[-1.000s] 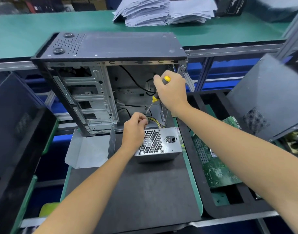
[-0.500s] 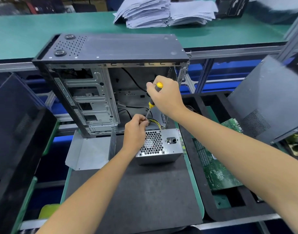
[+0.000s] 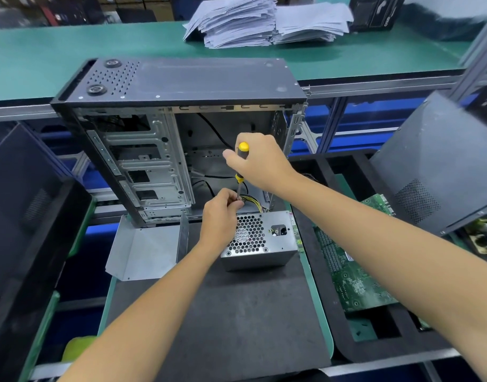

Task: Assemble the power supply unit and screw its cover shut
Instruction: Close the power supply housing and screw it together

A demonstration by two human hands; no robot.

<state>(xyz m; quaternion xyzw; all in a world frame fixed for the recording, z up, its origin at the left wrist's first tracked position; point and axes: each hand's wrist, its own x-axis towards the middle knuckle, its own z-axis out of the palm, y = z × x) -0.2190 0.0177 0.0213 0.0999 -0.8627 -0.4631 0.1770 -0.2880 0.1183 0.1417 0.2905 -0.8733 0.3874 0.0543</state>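
— So, where is the power box?

— The power supply unit (image 3: 260, 238) sits on the black mat (image 3: 237, 312), just up from the middle of the view; its holey fan face and its plug hole look up at us; yellow and black wires (image 3: 253, 201) come out of its far side, at 12 o'clock from it.

— What are the hands doing?

— The right hand (image 3: 260, 164) is curled tight around a screwdriver (image 3: 240, 172) with a yellow and black handle; the tool stands almost straight up, tip down; the left hand (image 3: 221, 213) is at 6 o'clock from it, fingers pinched around the thin metal shaft, right at the far left corner of the unit; I cannot see the tip or any screw, the fingers hide them.

— What else is there?

— A big open computer case (image 3: 159, 150) stands at 12 o'clock, behind the hands; a bent grey metal sheet (image 3: 146, 249) lies at 9 o'clock from the unit, just beside it; a green circuit board (image 3: 355, 274) lies in a black tray at 3 o'clock; a pile of papers (image 3: 264, 22) rests on the far green bench (image 3: 71, 51).
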